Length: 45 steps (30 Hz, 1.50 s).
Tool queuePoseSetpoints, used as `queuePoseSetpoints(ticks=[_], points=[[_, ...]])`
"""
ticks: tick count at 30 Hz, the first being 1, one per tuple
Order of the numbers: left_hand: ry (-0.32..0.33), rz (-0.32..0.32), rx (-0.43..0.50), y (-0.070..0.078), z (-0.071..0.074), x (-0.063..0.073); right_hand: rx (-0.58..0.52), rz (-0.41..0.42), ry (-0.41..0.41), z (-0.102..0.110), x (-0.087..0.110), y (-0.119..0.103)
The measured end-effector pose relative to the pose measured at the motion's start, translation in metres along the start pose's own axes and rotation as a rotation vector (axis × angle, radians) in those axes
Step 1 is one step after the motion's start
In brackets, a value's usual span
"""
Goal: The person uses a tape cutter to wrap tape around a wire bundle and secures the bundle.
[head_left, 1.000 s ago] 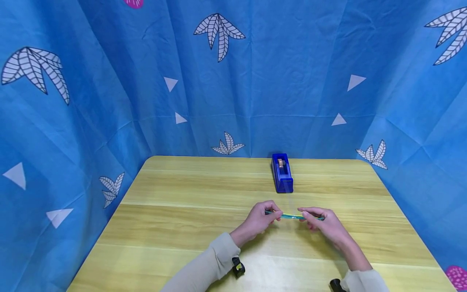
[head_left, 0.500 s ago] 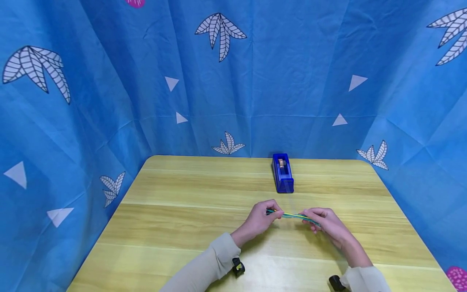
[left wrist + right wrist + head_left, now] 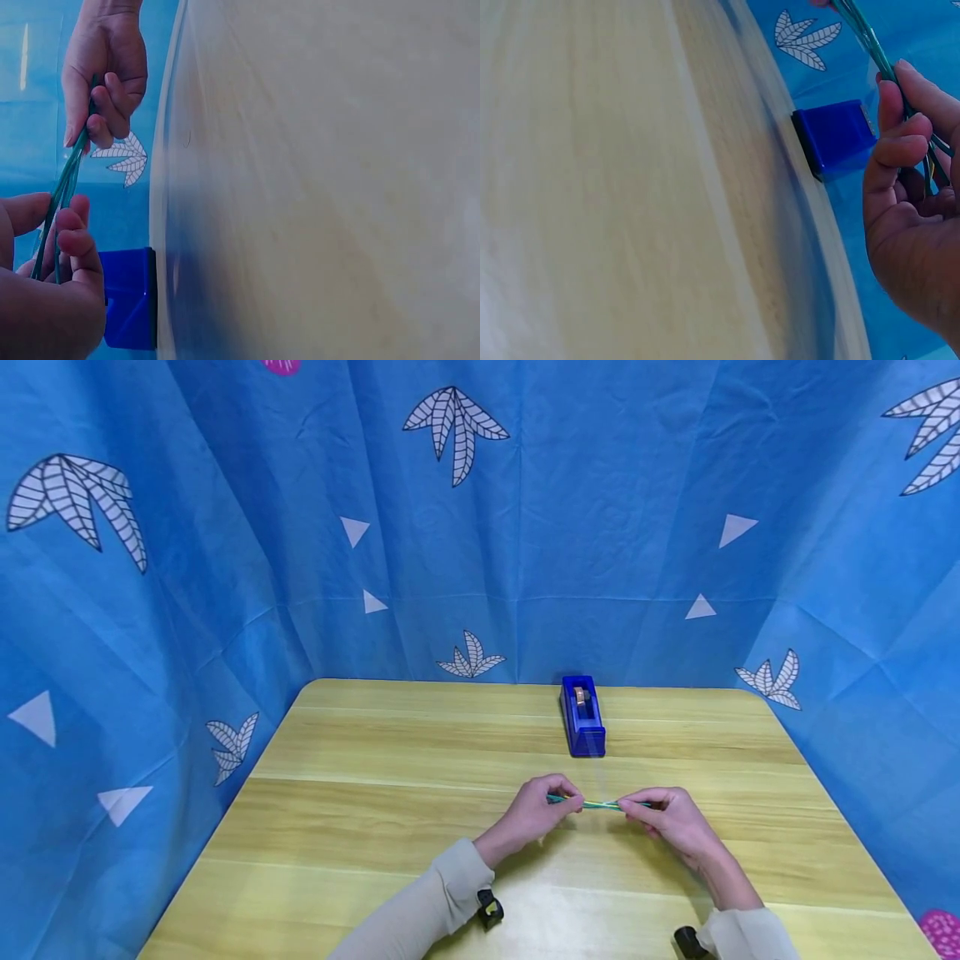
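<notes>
A thin bundle of green and yellow wires (image 3: 600,806) is stretched level between two hands above the table. The left hand (image 3: 542,808) pinches its left part between thumb and fingers. Its right part is gripped by the right hand (image 3: 678,822), thumb against fingertips. In the right wrist view, loose ends of the wires (image 3: 866,37) spread out inside the palm. A faint strip of clear tape (image 3: 599,774) runs from the blue tape dispenser (image 3: 582,718) toward the middle of the bundle. Fingers hide both ends of the wires in part.
The dispenser stands at the back of the wooden table (image 3: 405,743), just beyond the hands. A blue patterned curtain (image 3: 615,527) hangs behind and beside the table. Each wrist carries a small black camera, such as the left one (image 3: 490,910).
The right hand has shifted its grip along the wires, its fingers closing in on them. Half a second ago the bundle's right end sloped down; now it lies nearly level. The left hand stays put.
</notes>
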<state>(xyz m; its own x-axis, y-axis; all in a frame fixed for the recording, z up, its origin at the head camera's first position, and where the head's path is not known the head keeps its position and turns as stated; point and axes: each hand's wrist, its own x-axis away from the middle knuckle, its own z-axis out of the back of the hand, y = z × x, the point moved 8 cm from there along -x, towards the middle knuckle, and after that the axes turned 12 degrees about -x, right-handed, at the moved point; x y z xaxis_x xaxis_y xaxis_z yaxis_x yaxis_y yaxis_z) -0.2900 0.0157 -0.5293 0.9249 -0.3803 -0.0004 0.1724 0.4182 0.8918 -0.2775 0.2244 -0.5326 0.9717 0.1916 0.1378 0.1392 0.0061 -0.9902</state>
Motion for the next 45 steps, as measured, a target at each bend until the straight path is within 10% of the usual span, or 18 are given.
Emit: queuePoseSetpoints(ticks=[13, 45], points=[[-0.045, 0.151, 0.071, -0.009, -0.005, 0.003, 0.072, 0.133, 0.015, 0.0, 0.002, -0.011], [0.094, -0.137, -0.124, 0.016, 0.002, -0.003, -0.119, -0.1, -0.123, -0.006, -0.007, 0.003]])
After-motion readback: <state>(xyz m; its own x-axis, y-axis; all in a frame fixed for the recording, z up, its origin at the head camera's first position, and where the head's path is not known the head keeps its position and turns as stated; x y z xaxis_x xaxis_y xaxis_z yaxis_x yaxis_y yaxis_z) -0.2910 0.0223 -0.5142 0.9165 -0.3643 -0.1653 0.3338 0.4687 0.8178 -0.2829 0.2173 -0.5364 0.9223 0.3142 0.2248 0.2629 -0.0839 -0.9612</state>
